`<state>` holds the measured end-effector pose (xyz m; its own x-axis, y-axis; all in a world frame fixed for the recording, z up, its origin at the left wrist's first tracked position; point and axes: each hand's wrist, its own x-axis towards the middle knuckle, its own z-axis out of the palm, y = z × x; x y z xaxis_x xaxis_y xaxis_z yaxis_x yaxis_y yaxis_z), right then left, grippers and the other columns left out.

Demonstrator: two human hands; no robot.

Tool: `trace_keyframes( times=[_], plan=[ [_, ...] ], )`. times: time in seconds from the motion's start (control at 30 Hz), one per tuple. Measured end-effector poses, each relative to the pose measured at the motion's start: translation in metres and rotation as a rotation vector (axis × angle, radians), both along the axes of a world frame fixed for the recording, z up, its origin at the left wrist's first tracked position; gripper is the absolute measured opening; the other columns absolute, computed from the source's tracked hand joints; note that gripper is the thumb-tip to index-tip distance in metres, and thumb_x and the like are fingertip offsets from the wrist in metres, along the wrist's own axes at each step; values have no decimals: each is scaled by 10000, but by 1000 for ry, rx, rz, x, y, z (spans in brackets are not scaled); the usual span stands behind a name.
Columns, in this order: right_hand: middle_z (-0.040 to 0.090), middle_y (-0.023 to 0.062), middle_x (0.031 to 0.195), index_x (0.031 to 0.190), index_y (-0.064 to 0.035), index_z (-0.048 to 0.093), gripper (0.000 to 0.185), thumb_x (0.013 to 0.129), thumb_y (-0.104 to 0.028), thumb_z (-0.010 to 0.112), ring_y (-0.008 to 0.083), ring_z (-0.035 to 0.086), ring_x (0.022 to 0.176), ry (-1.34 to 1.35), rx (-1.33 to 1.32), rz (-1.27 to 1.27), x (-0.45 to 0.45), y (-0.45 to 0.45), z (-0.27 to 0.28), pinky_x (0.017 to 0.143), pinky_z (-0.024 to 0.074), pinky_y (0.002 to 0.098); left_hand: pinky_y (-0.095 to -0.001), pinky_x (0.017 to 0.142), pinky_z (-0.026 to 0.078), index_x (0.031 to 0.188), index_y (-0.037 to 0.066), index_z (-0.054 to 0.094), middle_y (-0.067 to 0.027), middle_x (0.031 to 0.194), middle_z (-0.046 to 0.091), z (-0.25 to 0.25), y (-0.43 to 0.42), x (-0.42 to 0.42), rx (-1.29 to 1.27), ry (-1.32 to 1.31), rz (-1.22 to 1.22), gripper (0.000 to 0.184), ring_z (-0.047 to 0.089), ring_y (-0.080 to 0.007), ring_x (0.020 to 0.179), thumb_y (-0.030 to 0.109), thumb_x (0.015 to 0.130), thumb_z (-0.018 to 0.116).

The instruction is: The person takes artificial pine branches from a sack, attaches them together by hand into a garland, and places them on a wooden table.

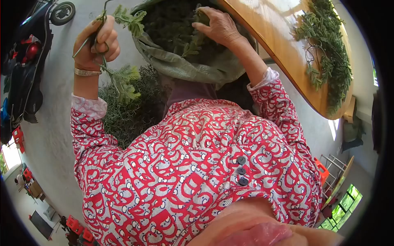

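Sprigs [125,78] look feathery and light green; left fingers [108,30] grip them, right fingers [210,13] parted.

Workroom | wooden table [276,46] | heaped greenery [334,53] | motorbike [29,80] indoors

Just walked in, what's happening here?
Someone is handling feathery green sprigs. The left hand grips a thin, wire-like stem with sprigs showing above and below the fist. The right hand is at the mouth of a big open sack, thumb and fingers spread over the dark greenery inside; can't tell if it's holding any. More cut-looking greenery lies on the wooden table at right, and a wiry green tangle sits low beside the left arm.
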<state>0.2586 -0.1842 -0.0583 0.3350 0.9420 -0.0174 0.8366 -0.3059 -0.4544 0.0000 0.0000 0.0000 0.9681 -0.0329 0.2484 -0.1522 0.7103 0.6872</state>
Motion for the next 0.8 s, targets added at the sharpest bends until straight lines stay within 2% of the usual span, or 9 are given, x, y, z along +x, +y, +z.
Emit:
trace_keyframes(
  times=[0.07, 0.2, 0.3, 0.4, 0.5, 0.53, 0.63, 0.67, 0.8],
  plan=[
    [463, 137, 1285, 1209, -95, 501, 531, 758, -318, 671, 260, 462, 1174, -370, 27, 15, -2, 1, -15, 964, 376, 323, -212, 286, 178, 698, 59, 433, 21, 411, 334, 3, -4, 7, -13, -14, -31, 331, 191, -44, 281, 292, 927, 383],
    [549, 110, 1170, 1144, -62, 534, 452, 768, -274, 669, 242, 539, 1067, -4, 421, 100, -12, 16, 4, 891, 425, 301, -230, 282, 159, 624, 51, 416, 21, 404, 308, 10, 12, 18, 53, -10, -106, 360, 178, -58, 285, 271, 909, 403],
    [550, 108, 1152, 1141, -47, 533, 520, 732, -325, 694, 233, 560, 1003, -63, 625, 223, -36, -1, 43, 856, 432, 338, -240, 280, 161, 621, 46, 422, 9, 404, 306, 3, -4, 34, 4, -34, -202, 357, 188, -75, 287, 276, 895, 420],
    [171, 187, 1430, 1393, -147, 179, 998, 615, -304, 785, 412, 159, 1312, 143, 290, 350, -51, -7, 88, 1034, 195, 492, -242, 258, 204, 566, 63, 412, -1, 353, 308, 2, -26, 53, 9, -58, -232, 392, 202, -99, 251, 270, 899, 407],
    [120, 209, 1433, 1382, -122, 186, 1009, 592, -276, 793, 423, 120, 1312, 289, 357, 426, -57, -7, 88, 1046, 144, 496, -246, 265, 229, 556, 70, 422, -12, 357, 331, 4, -51, 69, 76, -37, -235, 403, 237, -108, 258, 295, 889, 421],
    [280, 233, 1372, 1375, -88, 225, 934, 644, -297, 767, 380, 311, 1251, 73, 452, 402, -57, -5, 78, 1009, 273, 456, -248, 268, 232, 556, 69, 423, -16, 360, 338, 2, -58, 73, 99, -35, -232, 404, 243, -109, 261, 301, 887, 425],
    [627, 79, 941, 1028, -4, 583, 347, 779, -232, 663, 165, 594, 842, 709, 336, 452, -46, -19, 53, 752, 457, 270, -247, 276, 229, 564, 57, 426, -20, 391, 344, 1, -59, 79, 99, 14, -274, 405, 260, -101, 278, 314, 878, 431],
    [629, 43, 784, 935, 20, 601, 222, 821, -171, 612, 100, 569, 729, 742, 342, 422, -44, -27, 50, 701, 450, 237, -239, 277, 229, 568, 51, 431, -14, 396, 334, 0, -61, 79, 97, 30, -277, 397, 268, -91, 280, 306, 872, 432],
    [580, 4, 721, 888, -8, 572, 175, 875, -180, 542, 53, 516, 652, 839, 189, 252, -42, -66, 62, 621, 429, 209, -245, 281, 199, 557, 62, 410, -16, 405, 333, -1, -75, 79, 146, 194, -227, 423, 246, -103, 289, 328, 886, 418]
  ],
)
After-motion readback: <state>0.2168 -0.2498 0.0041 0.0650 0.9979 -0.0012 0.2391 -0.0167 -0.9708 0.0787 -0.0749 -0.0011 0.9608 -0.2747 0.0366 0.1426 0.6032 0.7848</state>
